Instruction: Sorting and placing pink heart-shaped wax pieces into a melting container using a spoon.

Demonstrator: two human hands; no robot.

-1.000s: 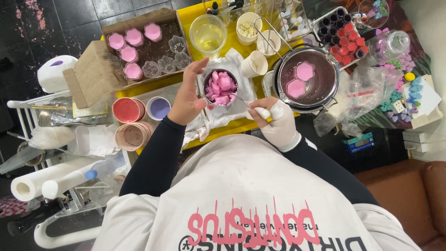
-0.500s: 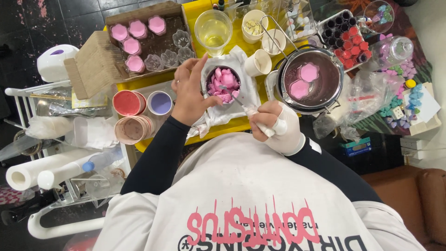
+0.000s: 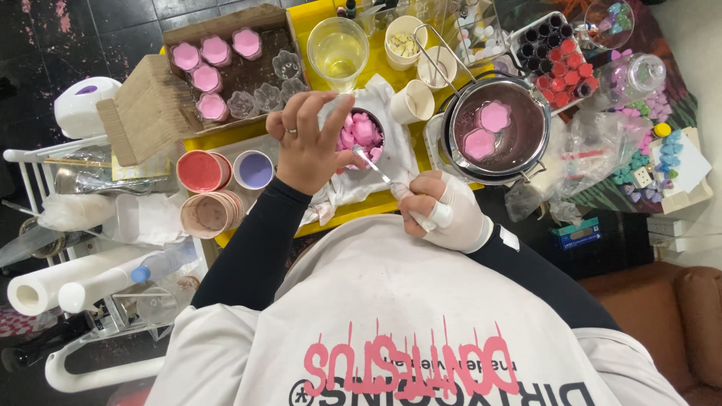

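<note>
My left hand grips the rim of a small metal cup filled with pink wax chunks, which sits on a white cloth over the yellow table. My right hand, in a white glove, holds a thin metal spoon whose tip reaches the cup's edge. To the right stands a steel pot holding two pink flower-shaped wax pieces.
A cardboard box with pink flower candles and clear moulds lies at the back left. A glass of yellowish liquid, paper cups, red and purple dye pots, a tray of small coloured cups and paper rolls surround the work spot.
My right hand has lifted from the table edge toward the cup, bringing the spoon tip to its rim. My left hand stays on the cup.
</note>
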